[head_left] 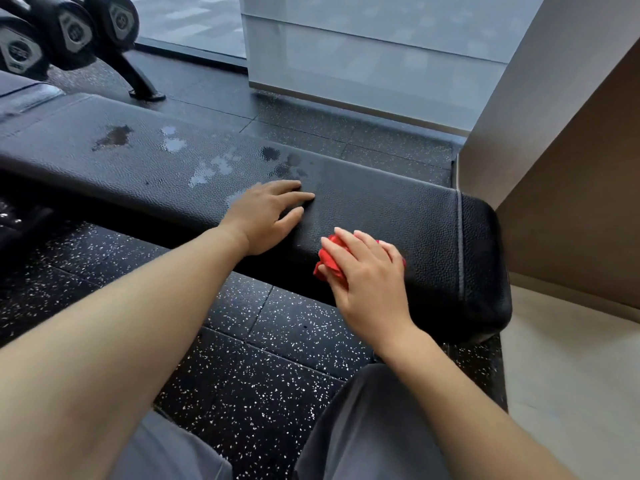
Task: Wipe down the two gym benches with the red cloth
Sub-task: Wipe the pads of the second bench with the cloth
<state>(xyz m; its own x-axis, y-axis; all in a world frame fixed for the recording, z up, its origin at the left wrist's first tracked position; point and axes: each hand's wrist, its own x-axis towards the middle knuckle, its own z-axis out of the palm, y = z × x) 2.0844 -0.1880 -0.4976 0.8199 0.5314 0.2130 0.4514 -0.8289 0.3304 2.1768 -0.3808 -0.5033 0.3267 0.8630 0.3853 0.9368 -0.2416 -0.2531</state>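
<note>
A black padded gym bench (398, 202) runs from the left edge to the right of the head view. Wet patches (204, 168) shine on its top towards the left. My left hand (266, 216) rests flat on the pad's near side, fingers straight. My right hand (367, 278) presses a bunched red cloth (329, 261) against the bench's near edge close to its right end. Most of the cloth is hidden under the palm. A second bench pad (27, 95) shows partly at the far left.
Black dumbbells (72, 29) sit on a rack at the top left, its foot (147, 93) on the speckled rubber floor (263, 358). A beige wall and ledge (571, 237) stand right against the bench's end. A glass panel (363, 53) rises beyond the bench.
</note>
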